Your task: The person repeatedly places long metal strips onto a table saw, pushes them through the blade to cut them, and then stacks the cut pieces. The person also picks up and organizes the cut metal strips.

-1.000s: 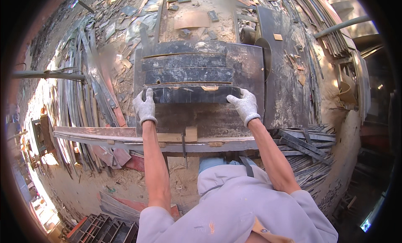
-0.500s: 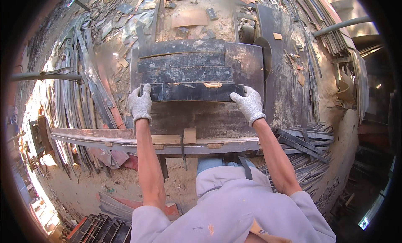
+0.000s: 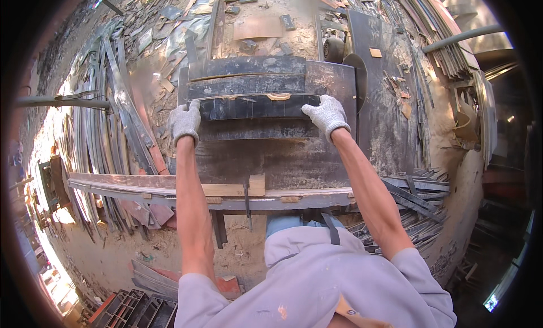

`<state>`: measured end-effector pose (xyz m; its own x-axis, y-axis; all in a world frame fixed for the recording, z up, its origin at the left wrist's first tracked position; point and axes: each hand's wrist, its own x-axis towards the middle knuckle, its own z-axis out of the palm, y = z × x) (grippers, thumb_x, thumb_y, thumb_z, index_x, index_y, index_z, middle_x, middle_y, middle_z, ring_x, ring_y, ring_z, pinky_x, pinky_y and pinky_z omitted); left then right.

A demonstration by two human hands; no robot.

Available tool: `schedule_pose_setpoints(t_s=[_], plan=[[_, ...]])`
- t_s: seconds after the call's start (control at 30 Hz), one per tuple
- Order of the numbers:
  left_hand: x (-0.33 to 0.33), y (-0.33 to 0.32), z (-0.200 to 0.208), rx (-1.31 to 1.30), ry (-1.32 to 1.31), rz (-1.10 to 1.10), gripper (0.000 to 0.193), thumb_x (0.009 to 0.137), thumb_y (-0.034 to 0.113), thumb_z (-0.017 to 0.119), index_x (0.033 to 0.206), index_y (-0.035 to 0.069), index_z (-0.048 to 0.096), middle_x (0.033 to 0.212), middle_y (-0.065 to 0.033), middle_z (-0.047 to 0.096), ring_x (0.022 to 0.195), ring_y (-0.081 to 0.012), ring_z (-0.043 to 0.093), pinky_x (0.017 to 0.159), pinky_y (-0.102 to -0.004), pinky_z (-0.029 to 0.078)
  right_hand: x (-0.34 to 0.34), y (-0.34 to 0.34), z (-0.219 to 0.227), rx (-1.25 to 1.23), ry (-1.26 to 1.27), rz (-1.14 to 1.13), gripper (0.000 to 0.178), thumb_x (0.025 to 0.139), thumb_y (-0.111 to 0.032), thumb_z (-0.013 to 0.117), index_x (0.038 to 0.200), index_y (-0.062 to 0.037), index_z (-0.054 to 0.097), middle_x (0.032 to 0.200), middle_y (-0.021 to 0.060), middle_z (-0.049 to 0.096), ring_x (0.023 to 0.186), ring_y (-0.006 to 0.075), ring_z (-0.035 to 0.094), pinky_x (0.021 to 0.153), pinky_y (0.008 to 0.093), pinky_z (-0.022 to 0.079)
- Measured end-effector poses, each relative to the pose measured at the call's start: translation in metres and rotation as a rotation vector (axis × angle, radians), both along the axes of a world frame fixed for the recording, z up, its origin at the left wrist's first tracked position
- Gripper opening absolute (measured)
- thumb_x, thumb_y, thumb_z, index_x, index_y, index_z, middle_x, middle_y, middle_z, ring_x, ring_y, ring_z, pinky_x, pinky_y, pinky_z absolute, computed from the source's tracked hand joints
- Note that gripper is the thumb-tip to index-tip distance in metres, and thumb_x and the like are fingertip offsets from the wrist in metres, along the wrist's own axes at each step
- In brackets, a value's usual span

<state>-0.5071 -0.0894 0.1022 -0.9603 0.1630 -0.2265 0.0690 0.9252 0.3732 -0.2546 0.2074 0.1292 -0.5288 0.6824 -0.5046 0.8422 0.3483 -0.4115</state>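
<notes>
A black-faced plank (image 3: 254, 107), chipped to bare wood along its far edge, stretches between my two gloved hands. My left hand (image 3: 185, 122) is closed on its left end, thumb along the top. Its right end is gripped by my right hand (image 3: 330, 116), thumb pointing inward. Just beyond lie more dark, scuffed planks (image 3: 249, 85) side by side, and another dark plank (image 3: 260, 130) shows on the near side. They rest on a dark worn tabletop (image 3: 254, 164). A round saw blade (image 3: 357, 82) stands at the table's right side.
Along the table's near edge runs a long wooden rail (image 3: 130, 186) with a wood block (image 3: 257, 185) and a clamp (image 3: 247, 201). Long strips (image 3: 107, 136) are heaped at left; more strips (image 3: 418, 195) lie at right. Wood scraps (image 3: 169, 14) litter the ground beyond.
Both hands have moved the held plank away from me. A dark plank is now exposed on its near side, and fewer planks show beyond it.
</notes>
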Motion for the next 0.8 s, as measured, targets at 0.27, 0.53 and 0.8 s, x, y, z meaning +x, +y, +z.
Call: schedule_pose_setpoints(t_s=[0.27, 0.53, 0.8], plan=[[-0.078, 0.048, -0.002, -0.077, 0.023, -0.117, 0.062, 0.095, 0.059, 0.058, 0.109, 0.002, 0.078, 0.114, -0.0263, 0.074, 0.11, -0.044, 0.07, 0.096, -0.0512, 0.052, -0.067, 0.044, -0.005, 0.15, 0.091, 0.015, 0.063, 0.078, -0.047, 0.073, 0.115, 0.0035, 0.074, 0.121, 0.031, 0.07, 0.116, 0.044, 0.067, 0.099, 0.0486, 0.053], [-0.076, 0.049, -0.01, -0.167, 0.013, -0.159, 0.06, 0.098, 0.059, 0.055, 0.111, 0.005, 0.079, 0.117, -0.024, 0.074, 0.114, -0.0425, 0.068, 0.101, -0.0505, 0.05, -0.078, 0.045, 0.0, 0.22, 0.01, 0.125, 0.054, 0.081, -0.041, 0.066, 0.11, 0.0032, 0.076, 0.117, 0.031, 0.071, 0.113, 0.0437, 0.068, 0.098, 0.0491, 0.054], [-0.1, 0.04, -0.011, -0.184, -0.068, -0.181, 0.06, 0.096, 0.06, 0.058, 0.112, 0.007, 0.08, 0.119, -0.0216, 0.074, 0.115, -0.0411, 0.068, 0.102, -0.0501, 0.05, -0.092, 0.051, -0.002, 0.21, -0.019, 0.178, 0.051, 0.08, -0.038, 0.067, 0.109, 0.0034, 0.076, 0.115, 0.0309, 0.071, 0.109, 0.045, 0.069, 0.096, 0.0489, 0.056]])
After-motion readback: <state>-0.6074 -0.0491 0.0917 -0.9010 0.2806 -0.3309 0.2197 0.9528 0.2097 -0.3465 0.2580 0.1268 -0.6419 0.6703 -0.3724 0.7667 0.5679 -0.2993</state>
